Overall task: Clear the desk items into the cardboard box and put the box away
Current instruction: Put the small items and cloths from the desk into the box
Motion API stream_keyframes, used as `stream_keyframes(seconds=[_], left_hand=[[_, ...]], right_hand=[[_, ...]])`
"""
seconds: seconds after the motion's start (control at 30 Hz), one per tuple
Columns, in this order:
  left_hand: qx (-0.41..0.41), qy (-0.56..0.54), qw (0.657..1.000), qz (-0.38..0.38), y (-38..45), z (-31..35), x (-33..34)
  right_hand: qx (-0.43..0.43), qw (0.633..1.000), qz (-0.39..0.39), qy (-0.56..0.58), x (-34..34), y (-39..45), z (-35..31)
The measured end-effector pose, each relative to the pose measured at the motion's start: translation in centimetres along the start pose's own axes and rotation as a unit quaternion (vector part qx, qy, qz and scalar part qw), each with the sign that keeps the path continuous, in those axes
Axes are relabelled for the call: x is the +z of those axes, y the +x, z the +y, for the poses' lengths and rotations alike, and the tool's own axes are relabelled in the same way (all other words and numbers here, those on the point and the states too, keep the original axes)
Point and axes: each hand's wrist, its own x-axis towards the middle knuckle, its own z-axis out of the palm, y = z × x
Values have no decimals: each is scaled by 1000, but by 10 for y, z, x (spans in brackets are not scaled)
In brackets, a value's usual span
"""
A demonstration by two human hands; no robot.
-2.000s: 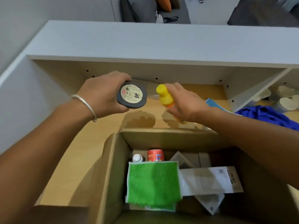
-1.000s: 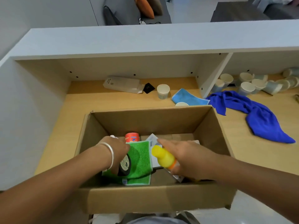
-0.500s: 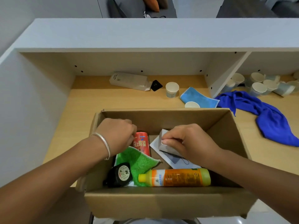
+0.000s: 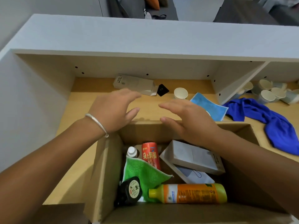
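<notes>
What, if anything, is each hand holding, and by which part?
Nothing is held. The left hand and right hand are both open and empty above the cardboard box's far edge.

Two empty, spread hands — left hand [image 4: 113, 110], right hand [image 4: 189, 120] — above the desk [image 4: 80, 104], beyond the cardboard box [image 4: 103, 175].

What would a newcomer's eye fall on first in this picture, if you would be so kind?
Two open, empty hands, the left hand and right hand, reach over the far edge of the cardboard box toward the desk. In the box, the yellow and orange bottle lies on its side at the near wall, beside a green cloth. On the desk at right sprawls a bright blue cloth.
</notes>
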Motion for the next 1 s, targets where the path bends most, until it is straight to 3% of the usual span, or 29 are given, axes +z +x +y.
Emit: stream_keyframes(seconds=[0.4, 0.6, 1.0], left_hand=[[-58, 26, 981, -182, 89, -86, 85], [-70, 13, 970, -234, 153, -120, 142], [-24, 62, 971, -228, 212, -158, 201]], right_hand=[[90, 979, -173, -53, 44, 104, 54], [155, 961, -193, -123, 80, 159, 121], [111, 931, -226, -265, 139, 213, 196]])
